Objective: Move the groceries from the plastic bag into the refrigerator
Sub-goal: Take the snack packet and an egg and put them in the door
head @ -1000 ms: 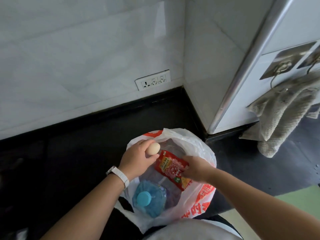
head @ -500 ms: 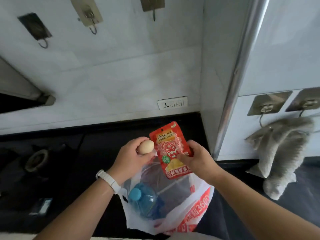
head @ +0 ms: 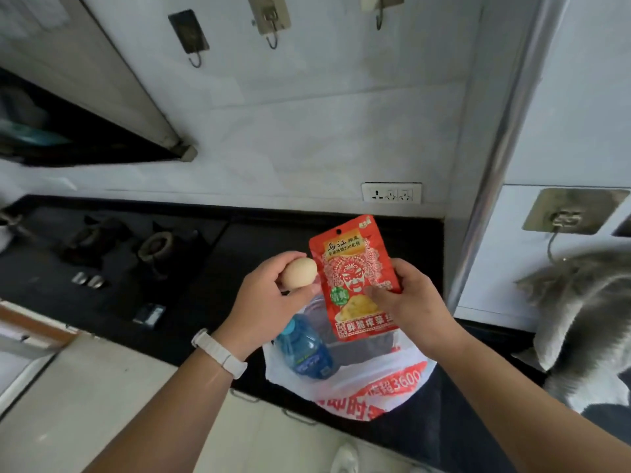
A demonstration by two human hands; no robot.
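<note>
pouch (head: 350, 264), glossy red, mask-printed, beside pale tan egg (head: 299, 273)

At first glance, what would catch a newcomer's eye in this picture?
The red snack packet, held up in the right hand at the centre, stands out most. Beside it, the left hand holds an egg. Below them, a blue bottle lies in the plastic bag.
</note>
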